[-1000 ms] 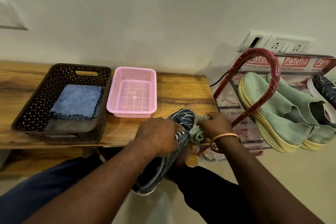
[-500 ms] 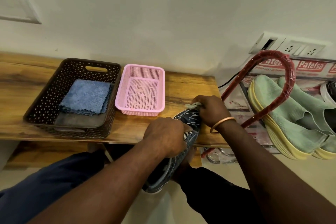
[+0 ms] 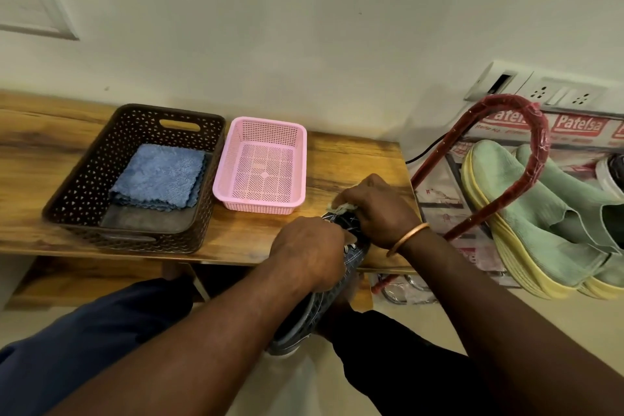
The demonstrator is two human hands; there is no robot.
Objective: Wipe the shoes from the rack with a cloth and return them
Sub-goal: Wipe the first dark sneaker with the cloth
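Observation:
A dark grey sneaker (image 3: pixel 320 307) with white lines is held over my lap, toe pointing toward the wooden bench (image 3: pixel 354 159). My left hand (image 3: pixel 309 252) grips its middle around the laces. My right hand (image 3: pixel 376 211) covers the toe and holds a pale green cloth (image 3: pixel 341 208), of which only a small edge shows. To the right stands the red-framed shoe rack (image 3: pixel 537 149) with a pair of mint green shoes (image 3: pixel 526 213) with yellow soles on it.
A brown perforated basket (image 3: pixel 84 179) on the bench holds folded blue cloths (image 3: pixel 158 176). A pink mesh tray (image 3: pixel 261 162) sits beside it. A wall socket panel (image 3: pixel 540 88) and a black cable (image 3: pixel 429 149) are behind the rack. Another dark shoe (image 3: pixel 616 169) shows at the right edge.
My right hand with the cloth has moved from the shoe's side up over its toe. My left hand has kept its grip on the shoe.

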